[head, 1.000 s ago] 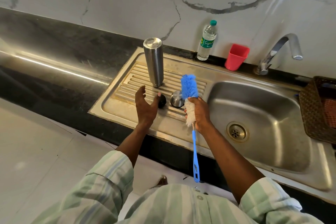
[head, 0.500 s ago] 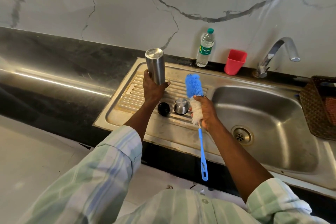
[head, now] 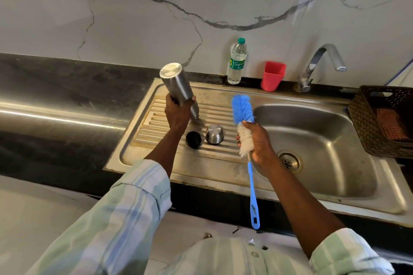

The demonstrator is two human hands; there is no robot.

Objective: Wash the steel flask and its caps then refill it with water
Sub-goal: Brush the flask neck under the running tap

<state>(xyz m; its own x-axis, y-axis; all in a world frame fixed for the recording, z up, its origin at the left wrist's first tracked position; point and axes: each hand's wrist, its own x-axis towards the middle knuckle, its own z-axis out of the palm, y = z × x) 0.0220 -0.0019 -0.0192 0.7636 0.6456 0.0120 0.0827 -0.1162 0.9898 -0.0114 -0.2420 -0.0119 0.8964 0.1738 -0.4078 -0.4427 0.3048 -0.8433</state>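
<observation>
Left hand [head: 177,110] is wrapped around the lower part of the brushed-steel cylindrical flask [head: 177,87], which is held tilted above the ribbed steel drainboard [head: 156,127], flat base uppermost, mouth end down and apparently clear of the ribs. Right hand [head: 257,143] is closed on the white fluffy section of the long blue-handled bottle brush [head: 242,110]; its blue bristle head points up and the thin plastic handle hangs down. Two caps rest on the drainboard between the hands: a round black ridged cap [head: 193,139] and, just beside it, a domed steel cup-cap [head: 214,133]. The smooth steel sink basin [head: 335,163] lies to the right.
</observation>
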